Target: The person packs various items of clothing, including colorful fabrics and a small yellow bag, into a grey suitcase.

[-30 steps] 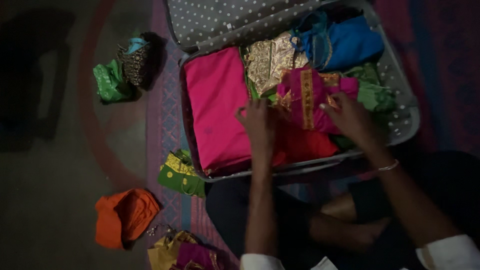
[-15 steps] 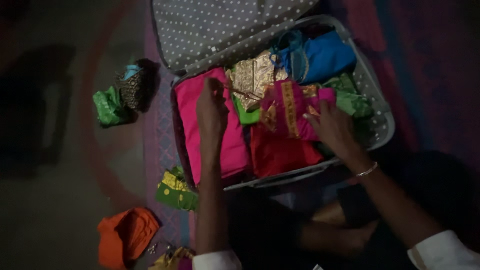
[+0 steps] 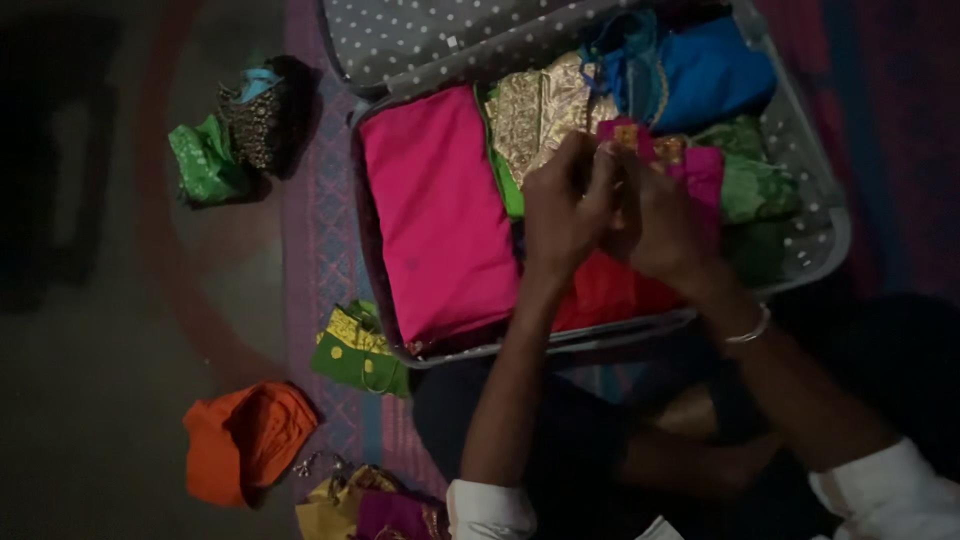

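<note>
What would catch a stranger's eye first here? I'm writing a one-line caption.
The open suitcase packed with bright folded cloth: a pink piece at its left, blue cloth at top right. Over its middle, the left hand and right hand meet on a magenta garment.

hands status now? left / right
Left hand: closed, pinching the magenta gold-trimmed garment.
Right hand: closed on the same garment, over the suitcase.

Clothes scattered on the dim floor and rug

A green bundle (image 3: 205, 160) lay beside a dark patterned piece (image 3: 258, 120); nearer, a green-and-yellow folded cloth (image 3: 352, 350), an orange garment (image 3: 245, 438) and a yellow-magenta heap (image 3: 370, 508) rested apart.
</note>
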